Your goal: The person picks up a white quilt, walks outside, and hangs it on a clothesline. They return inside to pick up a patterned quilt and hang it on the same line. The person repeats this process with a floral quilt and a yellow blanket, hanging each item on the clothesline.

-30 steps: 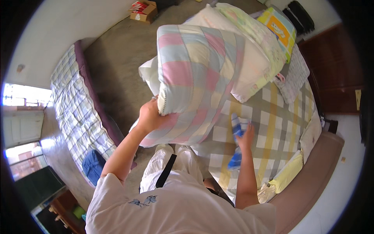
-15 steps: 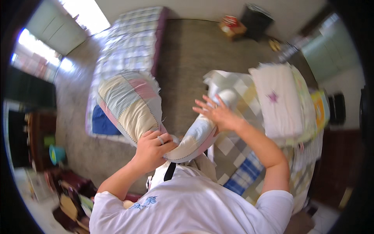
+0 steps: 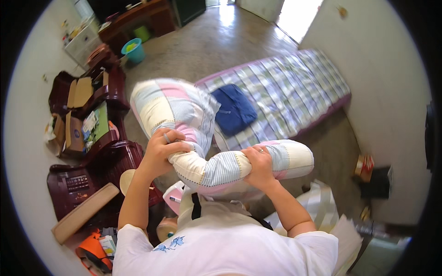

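one patchwork quilt [image 3: 225, 169] is held up this side of the checked mattress [image 3: 294, 89], left hand [image 3: 162, 151] pinching its bunched middle, right hand [image 3: 260, 168] clasping its folded end, presumably to support its bulk.

From my end of the feed, I take this for a room in a home. I see a low bed [image 3: 294, 89] with a plaid cover, a folded blue cloth [image 3: 234, 110] at its near left end. Dark red wooden seats [image 3: 123, 158] line the wall to the left, cardboard boxes [image 3: 74, 133] on them. A patchwork quilt [image 3: 159, 108] and a teal bucket [image 3: 135, 54] also look domestic to me.
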The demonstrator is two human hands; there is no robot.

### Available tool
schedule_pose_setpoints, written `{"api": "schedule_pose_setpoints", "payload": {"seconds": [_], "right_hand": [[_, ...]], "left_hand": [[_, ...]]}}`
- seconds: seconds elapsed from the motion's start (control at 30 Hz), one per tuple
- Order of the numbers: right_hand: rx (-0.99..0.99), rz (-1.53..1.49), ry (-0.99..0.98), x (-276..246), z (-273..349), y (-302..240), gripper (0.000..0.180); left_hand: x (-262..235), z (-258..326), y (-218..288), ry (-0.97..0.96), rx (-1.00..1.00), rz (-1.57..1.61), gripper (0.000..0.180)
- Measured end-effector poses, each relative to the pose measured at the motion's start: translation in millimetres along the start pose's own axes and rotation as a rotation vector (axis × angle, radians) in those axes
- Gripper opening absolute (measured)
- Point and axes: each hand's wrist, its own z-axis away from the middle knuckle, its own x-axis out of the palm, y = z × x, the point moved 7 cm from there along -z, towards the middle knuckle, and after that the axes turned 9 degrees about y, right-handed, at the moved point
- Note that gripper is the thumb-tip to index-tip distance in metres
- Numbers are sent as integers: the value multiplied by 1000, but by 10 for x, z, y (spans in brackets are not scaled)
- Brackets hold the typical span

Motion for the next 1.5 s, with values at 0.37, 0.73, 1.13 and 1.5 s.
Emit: {"api": "schedule_pose_setpoints", "payload": {"seconds": [0.37, 0.73, 1.13, 1.5], "right_hand": [[-51, -10, -122, 1911, -2648, 11, 32], [1, 51, 62, 3377, -4901, 1425, 37], [90, 286, 306, 3803, -7435, 3259, 40], [464, 758, 631, 2871, -8743, 5413, 39]], "left_hand": [[-1117, -662, -3094, 102, -344, 101, 36], [-1355, -2388, -5402, -35, -295, 3, 42], [-8, -5392, -7983, -114, -9, 31, 51], [1991, -8725, -8595, -117, 453, 444, 36]]}}
